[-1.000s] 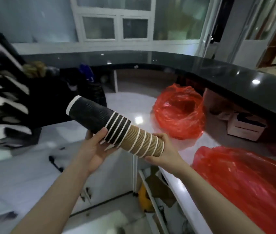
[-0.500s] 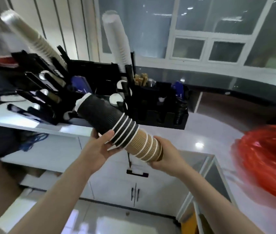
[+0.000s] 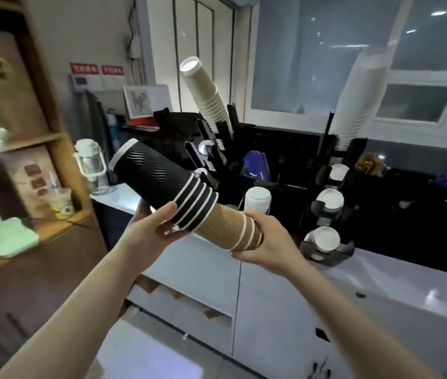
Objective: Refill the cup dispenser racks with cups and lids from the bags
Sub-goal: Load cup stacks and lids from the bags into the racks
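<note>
From the head camera I see my left hand (image 3: 150, 232) gripping the black ribbed end of a nested stack of black and brown paper cups (image 3: 187, 199), my right hand (image 3: 267, 243) clasping its brown end, held tilted before the black cup dispenser rack (image 3: 323, 187) on the white counter (image 3: 380, 280).

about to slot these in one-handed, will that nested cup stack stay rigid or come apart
The cup stack probably flexes at its joints: it is long, and both the left hand and right hand hold it. The black cups sit over the brown ones and might slide apart if tilted. Being paper, it likely weighs little but would dent under a hard squeeze.
</note>
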Available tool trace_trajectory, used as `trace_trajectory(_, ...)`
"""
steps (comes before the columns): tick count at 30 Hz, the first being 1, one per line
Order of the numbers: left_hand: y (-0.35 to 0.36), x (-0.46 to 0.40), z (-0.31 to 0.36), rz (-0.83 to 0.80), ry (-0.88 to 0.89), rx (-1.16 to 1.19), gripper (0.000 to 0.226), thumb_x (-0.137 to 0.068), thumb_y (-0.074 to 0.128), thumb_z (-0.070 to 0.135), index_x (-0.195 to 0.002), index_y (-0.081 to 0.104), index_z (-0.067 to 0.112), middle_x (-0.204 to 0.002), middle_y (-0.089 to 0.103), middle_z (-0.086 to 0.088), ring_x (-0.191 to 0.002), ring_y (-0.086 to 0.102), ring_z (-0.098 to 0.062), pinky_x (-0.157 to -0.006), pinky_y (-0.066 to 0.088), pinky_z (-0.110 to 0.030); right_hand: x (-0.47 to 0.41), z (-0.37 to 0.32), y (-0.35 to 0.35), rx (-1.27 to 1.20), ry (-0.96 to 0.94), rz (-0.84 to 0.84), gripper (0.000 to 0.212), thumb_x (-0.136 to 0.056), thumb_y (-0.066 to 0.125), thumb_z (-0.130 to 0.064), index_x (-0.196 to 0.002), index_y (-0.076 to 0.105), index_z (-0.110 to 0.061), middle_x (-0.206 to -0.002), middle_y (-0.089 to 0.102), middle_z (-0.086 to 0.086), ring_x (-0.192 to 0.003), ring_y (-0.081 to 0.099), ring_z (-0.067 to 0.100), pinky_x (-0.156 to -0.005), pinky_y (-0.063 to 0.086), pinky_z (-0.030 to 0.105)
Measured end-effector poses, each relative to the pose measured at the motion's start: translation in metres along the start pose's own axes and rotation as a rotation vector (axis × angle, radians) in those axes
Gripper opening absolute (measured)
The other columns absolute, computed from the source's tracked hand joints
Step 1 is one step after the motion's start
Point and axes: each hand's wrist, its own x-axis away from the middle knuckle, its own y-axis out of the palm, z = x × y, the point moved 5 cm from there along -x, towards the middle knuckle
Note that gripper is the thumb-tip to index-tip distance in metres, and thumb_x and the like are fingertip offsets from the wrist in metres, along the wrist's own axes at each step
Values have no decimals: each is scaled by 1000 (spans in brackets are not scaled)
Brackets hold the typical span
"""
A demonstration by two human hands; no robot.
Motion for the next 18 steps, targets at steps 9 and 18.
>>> trace_trajectory(9, -86, -84, 34, 120, 48, -99, 70, -65, 79, 12, -124, 52, 38, -126, 63, -5, -111, 64, -29, -86, 52, -52, -88, 33, 29, -417, 238, 28, 64, -57, 88, -30, -109, 55, -46, -90, 69, -14, -79, 69, 6, -60, 53, 20)
trace_trajectory(18, -114, -178, 0, 133, 148, -340, 82, -57, 83, -6, -125, 49, 23, -121, 64, -2, -111, 63, -21, -79, 56, -28, -196, 35, 23, -457, 74, 34, 71, -57, 85, -26, -117, 50, -39, -102, 65, -9, -91, 65, 7, -69, 53, 22)
